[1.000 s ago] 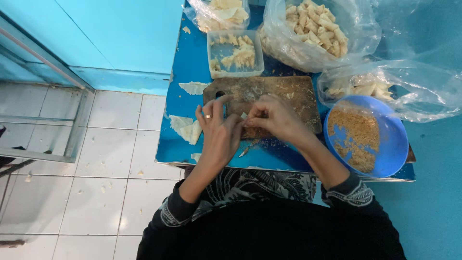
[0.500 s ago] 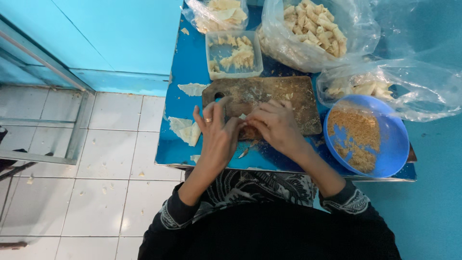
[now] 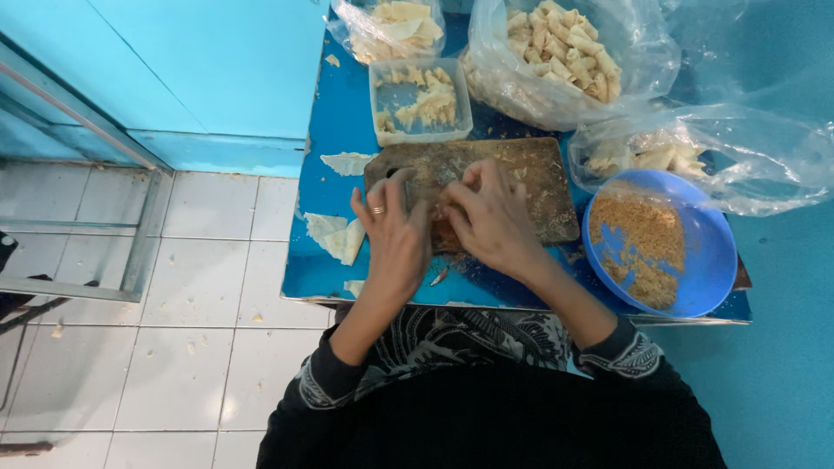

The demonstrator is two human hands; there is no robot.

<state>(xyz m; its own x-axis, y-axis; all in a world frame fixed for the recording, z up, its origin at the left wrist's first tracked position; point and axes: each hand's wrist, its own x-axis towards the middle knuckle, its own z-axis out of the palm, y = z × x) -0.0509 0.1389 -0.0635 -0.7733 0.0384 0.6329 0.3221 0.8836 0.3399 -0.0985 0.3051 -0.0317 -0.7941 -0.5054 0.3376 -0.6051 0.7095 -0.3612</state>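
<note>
just then both my hands sat together over the wooden board [image 3: 530,187], fingers bent down onto something small between them; what it was i could not tell, since my knuckles hid it, nor whether either hand was clamped on it. my left hand [image 3: 395,234], with a ring on one finger, lay at the board's near left corner, and my right hand [image 3: 491,217] touched it from the right, over the board's middle. the board lay on the blue table [image 3: 321,260]. just right of it stood a blue bowl [image 3: 695,287] with brown crumbs. behind the board was a clear tub [image 3: 460,117] of pale scraps, and beside that a bag of rolls [image 3: 565,52]. torn pale scraps [image 3: 334,236] lay left of my left hand.
</note>
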